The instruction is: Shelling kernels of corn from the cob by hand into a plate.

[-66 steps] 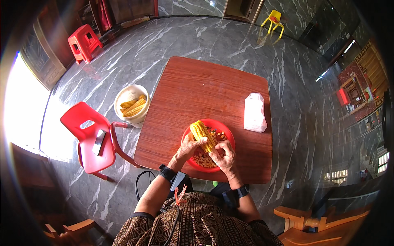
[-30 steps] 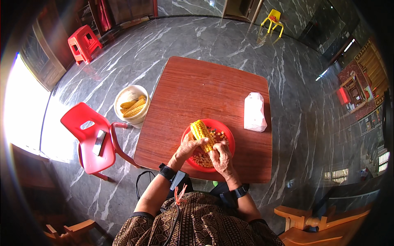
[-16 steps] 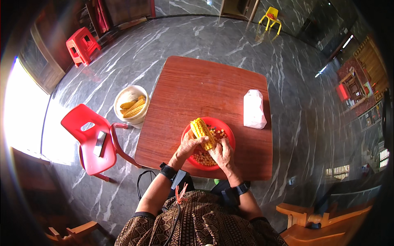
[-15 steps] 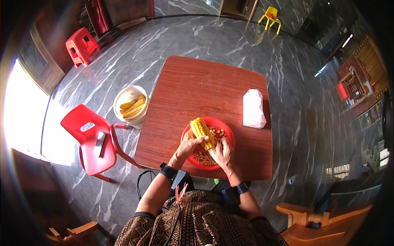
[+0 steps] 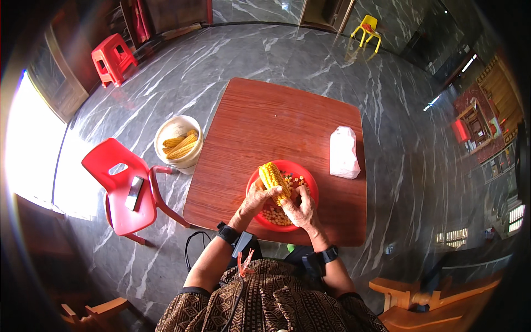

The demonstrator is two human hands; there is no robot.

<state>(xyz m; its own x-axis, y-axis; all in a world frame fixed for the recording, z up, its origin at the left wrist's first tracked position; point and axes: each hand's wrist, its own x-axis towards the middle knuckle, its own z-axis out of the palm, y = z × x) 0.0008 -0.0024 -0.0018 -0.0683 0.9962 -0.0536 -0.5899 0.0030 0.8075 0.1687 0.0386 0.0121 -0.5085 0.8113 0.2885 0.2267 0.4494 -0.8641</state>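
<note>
A yellow corn cob (image 5: 272,177) is held at a slant above a round red basin (image 5: 311,180). My left hand (image 5: 255,200) is closed around the cob's left side, its thumb lying across the front. On the right side, my right hand (image 5: 300,209) grips the lower end with thumb and fingers pressed against the kernels. Loose corn kernels (image 5: 277,216) lie in the basin, some below my hands and some beyond the cob. Fingers behind the cob are hidden.
The basin stands on a reddish-brown wooden table (image 5: 276,122). At its right lies a white packet (image 5: 344,154). A white bucket (image 5: 193,124) with several cobs (image 5: 181,146) stands left of the table, near a red chair (image 5: 130,191) bearing a dark flat object (image 5: 134,192).
My right thumb has shifted up along the cob's lower end, and the right hand has turned slightly. The cob stays in both hands. The whole view has moved a little.
</note>
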